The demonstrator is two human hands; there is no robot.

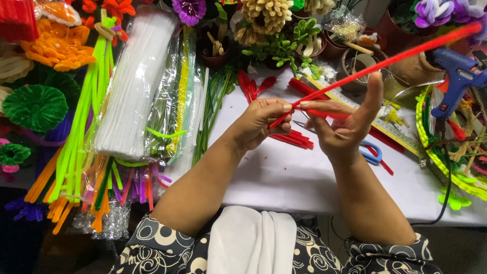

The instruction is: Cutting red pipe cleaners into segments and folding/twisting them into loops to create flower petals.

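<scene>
At centre frame, above a white tabletop, both hands work 1 long red pipe cleaner. Left hand: fingers curled narrow, thumb and forefinger pinching the stem's lower end. Right hand: thumb and forefinger closed on the same stem just beside the left pinch, remaining fingers spread wide and raised toward 12 o'clock.

Stem runs straight from the pinch out toward 2 o'clock, free end near the frame's upper right corner. No bend, loop or twist visible along the free length; judged early in the shaping, most of the stem not yet worked. What happens inside the pinch itself cannot be told.

Directly under the hands: a small pile of short red cut pieces, apparently prepared stock. At 3 o'clock of the hands, blue-handled scissors, partly hidden by the right wrist. At 2 o'clock, a blue glue gun, untouched, cord trailing toward 5 o'clock.

At 9 o'clock: a bagged bundle of white pipe cleaners, neon green stems beside it. Along 12 o'clock, finished chenille flowers in pots.
</scene>
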